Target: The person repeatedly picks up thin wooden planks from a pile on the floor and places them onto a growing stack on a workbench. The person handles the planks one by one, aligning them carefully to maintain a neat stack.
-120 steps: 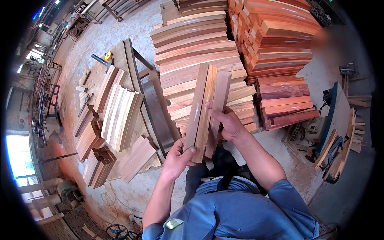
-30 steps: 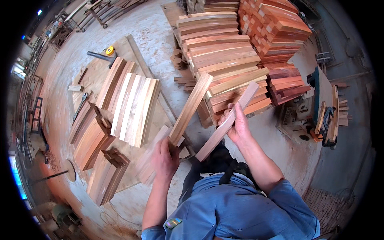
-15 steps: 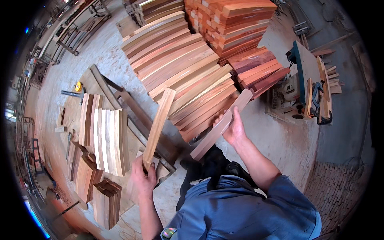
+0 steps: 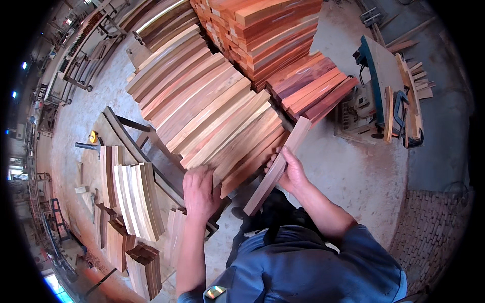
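The right hand [image 4: 289,174] is gripping 1 curved slat [image 4: 278,165] firmly while the left hand [image 4: 200,192], fingers curled, is steadying the leaning stack [image 4: 212,116], which is wise.

Even, bright daylight; soft shadows only. Strong fisheye bending, black vignette at rim. Centre sharp; far left edge blurred, with blue glare spots there.

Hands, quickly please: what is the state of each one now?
Left hand: empty, palm down on the end of a board in the row of boards.
Right hand: closed on a wooden board.
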A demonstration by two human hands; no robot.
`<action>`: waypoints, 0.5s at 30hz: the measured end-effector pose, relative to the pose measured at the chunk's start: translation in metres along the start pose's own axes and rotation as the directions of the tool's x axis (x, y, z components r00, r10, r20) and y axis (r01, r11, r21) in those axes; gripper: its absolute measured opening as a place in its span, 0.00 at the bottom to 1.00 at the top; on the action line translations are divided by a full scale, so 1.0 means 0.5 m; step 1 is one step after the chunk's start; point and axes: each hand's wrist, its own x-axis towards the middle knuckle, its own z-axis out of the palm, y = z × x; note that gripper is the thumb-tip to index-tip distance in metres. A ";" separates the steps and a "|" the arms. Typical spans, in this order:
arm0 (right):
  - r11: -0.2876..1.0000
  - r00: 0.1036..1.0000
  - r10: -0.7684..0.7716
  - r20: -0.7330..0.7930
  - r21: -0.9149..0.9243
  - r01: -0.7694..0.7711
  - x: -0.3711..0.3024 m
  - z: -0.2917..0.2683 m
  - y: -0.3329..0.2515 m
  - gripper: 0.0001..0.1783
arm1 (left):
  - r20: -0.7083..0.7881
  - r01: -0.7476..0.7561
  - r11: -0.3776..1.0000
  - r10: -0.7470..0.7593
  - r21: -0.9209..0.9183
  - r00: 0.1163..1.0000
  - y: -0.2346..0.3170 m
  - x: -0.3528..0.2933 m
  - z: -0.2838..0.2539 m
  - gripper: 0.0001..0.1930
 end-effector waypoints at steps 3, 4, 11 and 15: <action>0.999 1.000 -0.002 0.018 0.044 0.001 0.013 0.010 -0.015 0.14 | 0.004 -0.012 1.000 0.011 0.022 1.000 -0.002 0.030 0.007 0.26; 0.999 1.000 -0.002 0.028 0.038 0.001 0.019 0.007 -0.020 0.14 | 0.002 -0.011 0.999 0.011 0.032 1.000 -0.004 0.036 0.007 0.26; 0.999 0.998 0.005 0.056 0.049 -0.008 0.057 0.003 -0.056 0.15 | -0.019 0.068 0.996 -0.069 -0.065 0.997 -0.008 0.020 -0.003 0.24; 0.999 0.998 0.035 0.054 0.001 -0.035 0.071 0.015 -0.071 0.15 | -0.111 0.139 0.990 -0.141 -0.026 0.984 -0.058 0.009 -0.021 0.23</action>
